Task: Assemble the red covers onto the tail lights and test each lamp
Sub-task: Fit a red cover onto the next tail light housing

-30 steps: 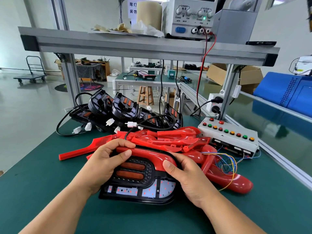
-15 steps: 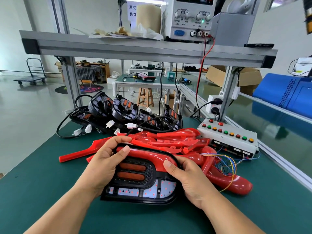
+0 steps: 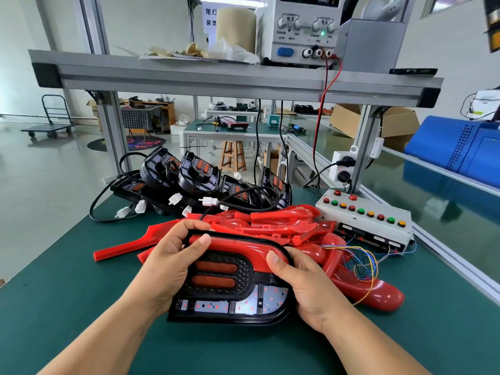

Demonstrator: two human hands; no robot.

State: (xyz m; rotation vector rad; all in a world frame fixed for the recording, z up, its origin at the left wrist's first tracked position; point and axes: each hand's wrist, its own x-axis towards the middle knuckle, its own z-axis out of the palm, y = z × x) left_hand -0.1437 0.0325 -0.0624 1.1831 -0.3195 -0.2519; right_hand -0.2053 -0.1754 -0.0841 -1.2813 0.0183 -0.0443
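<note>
Bench centre, 6 o'clock of frame: black plastic tail light housing (image 3: pixel 232 292) w/ two orange oval lenses and a pale LED strip along its near edge, dotted w/ small red points. Far edge tilted up, near edge low over the green bench mat (image 3: pixel 67 293); contact w/ mat not clear. Across its top, at 12 o'clock of the lenses: glossy red curved plastic cover (image 3: pixel 238 246), lying inside the black rim.

At 9 o'clock of the housing, left hand (image 3: pixel 167 269): clasps the left end, fingers curled over the far rim, thumb flat on the red cover. At 3 o'clock, right hand (image 3: pixel 305 285): clasps the right end, thumb tip pressing on the cover, remaining fingers behind the edge, hidden.

Just behind, at 12 to 2 o'clock of the housing: heap of loose red plastic covers (image 3: pixel 276 226). Further back at 11 o'clock: cluster of black lamp housings (image 3: pixel 197 177) w/ black cables and white plug connectors.

At 2 o'clock, near the heap: white switch box (image 3: pixel 365 220) w/ red, green and yellow buttons. At 3 o'clock: thin coloured wires (image 3: pixel 362 263) looping from the box front over the red heap.

Overhead at 12 o'clock, grey aluminium shelf (image 3: pixel 216 77): carries white bench power supply (image 3: pixel 303 28), green indicator lit, red lead (image 3: pixel 322 104) hanging down behind the bench. On the alu. post at 2 o'clock: white socket block (image 3: pixel 342 169) w/ black plugs.
</note>
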